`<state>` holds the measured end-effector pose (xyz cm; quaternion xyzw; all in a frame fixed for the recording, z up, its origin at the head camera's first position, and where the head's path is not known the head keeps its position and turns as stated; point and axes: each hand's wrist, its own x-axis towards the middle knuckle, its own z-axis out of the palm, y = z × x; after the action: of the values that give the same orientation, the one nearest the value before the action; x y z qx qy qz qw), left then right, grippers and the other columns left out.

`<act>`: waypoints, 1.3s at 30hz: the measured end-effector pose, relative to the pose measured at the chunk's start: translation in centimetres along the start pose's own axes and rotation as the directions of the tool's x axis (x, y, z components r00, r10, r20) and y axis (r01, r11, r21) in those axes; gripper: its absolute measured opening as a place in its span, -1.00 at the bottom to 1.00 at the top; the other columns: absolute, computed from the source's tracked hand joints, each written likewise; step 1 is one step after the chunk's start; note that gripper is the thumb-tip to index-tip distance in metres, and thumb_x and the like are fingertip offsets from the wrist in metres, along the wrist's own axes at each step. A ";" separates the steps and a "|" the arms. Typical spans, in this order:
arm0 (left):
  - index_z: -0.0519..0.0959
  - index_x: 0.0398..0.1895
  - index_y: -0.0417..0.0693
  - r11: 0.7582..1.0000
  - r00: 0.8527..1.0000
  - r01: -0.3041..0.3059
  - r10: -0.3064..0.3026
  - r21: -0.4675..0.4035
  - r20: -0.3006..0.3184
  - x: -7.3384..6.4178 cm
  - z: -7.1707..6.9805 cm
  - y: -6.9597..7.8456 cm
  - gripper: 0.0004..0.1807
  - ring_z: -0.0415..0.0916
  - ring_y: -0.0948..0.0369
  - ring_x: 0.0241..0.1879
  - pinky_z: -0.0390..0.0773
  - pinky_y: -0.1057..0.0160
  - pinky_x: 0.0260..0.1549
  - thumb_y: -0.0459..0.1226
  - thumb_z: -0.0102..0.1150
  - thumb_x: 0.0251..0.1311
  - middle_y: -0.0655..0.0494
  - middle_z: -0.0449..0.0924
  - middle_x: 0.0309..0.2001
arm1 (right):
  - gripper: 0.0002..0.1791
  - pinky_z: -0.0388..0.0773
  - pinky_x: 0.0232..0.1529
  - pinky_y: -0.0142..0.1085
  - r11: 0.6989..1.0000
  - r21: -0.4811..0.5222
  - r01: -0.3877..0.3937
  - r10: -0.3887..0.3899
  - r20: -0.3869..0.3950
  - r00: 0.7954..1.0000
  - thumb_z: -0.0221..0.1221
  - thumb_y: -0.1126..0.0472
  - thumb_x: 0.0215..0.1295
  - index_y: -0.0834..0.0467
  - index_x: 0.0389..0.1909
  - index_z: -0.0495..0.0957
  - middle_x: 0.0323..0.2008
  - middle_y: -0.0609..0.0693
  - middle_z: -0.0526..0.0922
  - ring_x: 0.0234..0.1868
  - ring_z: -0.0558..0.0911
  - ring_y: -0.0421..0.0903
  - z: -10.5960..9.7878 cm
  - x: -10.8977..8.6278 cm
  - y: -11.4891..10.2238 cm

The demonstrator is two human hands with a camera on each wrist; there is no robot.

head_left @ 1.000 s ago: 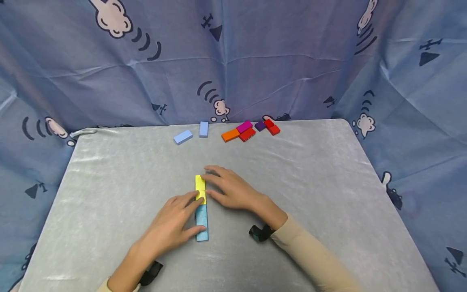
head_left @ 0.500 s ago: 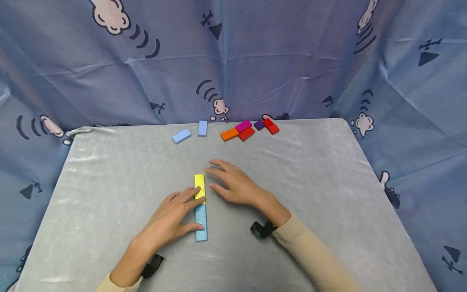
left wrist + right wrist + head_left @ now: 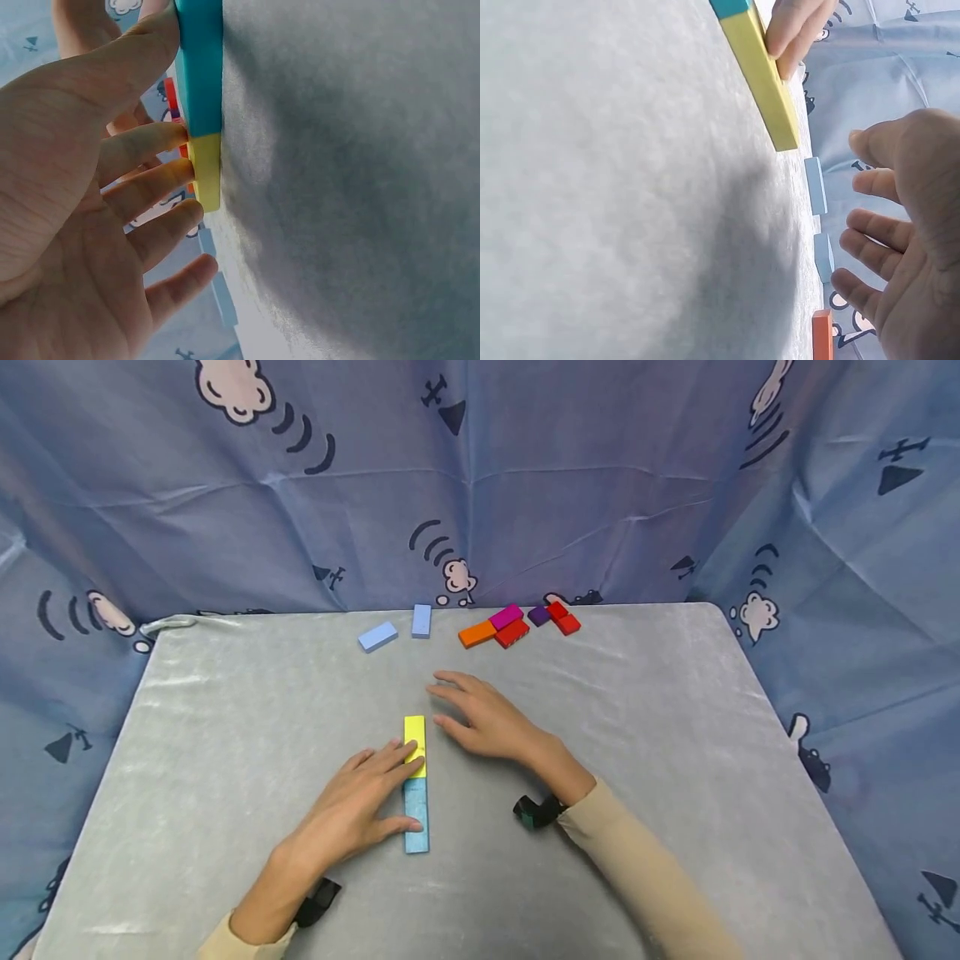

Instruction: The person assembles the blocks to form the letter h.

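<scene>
A yellow block (image 3: 414, 727) and a light-blue block (image 3: 416, 799) lie end to end on the table, the yellow one farther away. My left hand (image 3: 348, 810) rests on them from the left, fingertips on the yellow block and thumb on the blue one. In the left wrist view its fingers (image 3: 150, 191) stretch out to the row's side. My right hand (image 3: 487, 718) hovers to the right, apart from the yellow block's far end. It holds nothing, and its fingers (image 3: 877, 225) are loosely spread in the right wrist view.
Two pale-blue blocks (image 3: 377, 637) lie near the table's back edge. To their right are an orange block (image 3: 477, 634), a magenta block (image 3: 507, 616), a purple block (image 3: 538, 616) and several red pieces (image 3: 512, 633). A patterned curtain (image 3: 585, 468) hangs behind the grey table (image 3: 637, 710).
My right hand has drawn off the yellow block and moved up and to the right. The left hand stays on the two blocks, which keep their place.
</scene>
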<state>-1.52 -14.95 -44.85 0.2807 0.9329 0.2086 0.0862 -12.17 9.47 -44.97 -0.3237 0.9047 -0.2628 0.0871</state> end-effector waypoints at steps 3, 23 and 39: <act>0.52 0.47 -0.05 1.000 1.000 -0.001 0.001 -0.006 0.002 0.1 -0.1 0.0 -0.06 0.29 -0.04 0.61 0.38 -0.22 0.50 0.13 0.58 0.03 -0.05 0.39 0.57 | -0.42 0.32 0.63 0.11 1.000 -0.002 -0.003 0.003 0.008 1.000 0.17 0.03 0.58 0.11 0.52 0.45 0.59 0.11 0.37 0.59 0.40 0.13 -0.2 0.6 0.3; 0.50 0.50 0.01 1.000 0.999 0.007 -0.006 -0.017 0.051 0.6 -0.3 -0.5 -0.06 0.24 -0.03 0.64 0.34 -0.22 0.54 0.13 0.57 0.04 -0.01 0.35 0.60 | -0.45 0.36 0.62 0.04 1.000 -0.009 -0.028 0.028 -0.061 0.998 0.16 0.07 0.59 0.15 0.50 0.46 0.52 0.16 0.43 0.53 0.45 0.13 -1.9 6.3 3.3; 0.56 0.44 -0.04 1.000 0.998 0.020 -0.021 0.018 0.058 0.1 -0.4 0.4 -0.12 0.25 -0.07 0.63 0.38 -0.25 0.50 0.16 0.52 0.09 -0.02 0.35 0.60 | -0.44 0.28 0.66 0.00 0.995 -0.047 -0.085 0.083 -0.038 0.996 0.13 0.06 0.60 0.11 0.53 0.42 0.57 0.16 0.36 0.60 0.37 0.11 -1.9 9.5 4.5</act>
<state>-1.49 -14.74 -44.27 0.2777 0.9347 0.1911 0.1130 -22.52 7.17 -45.65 -0.2828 0.9250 -0.2426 0.0741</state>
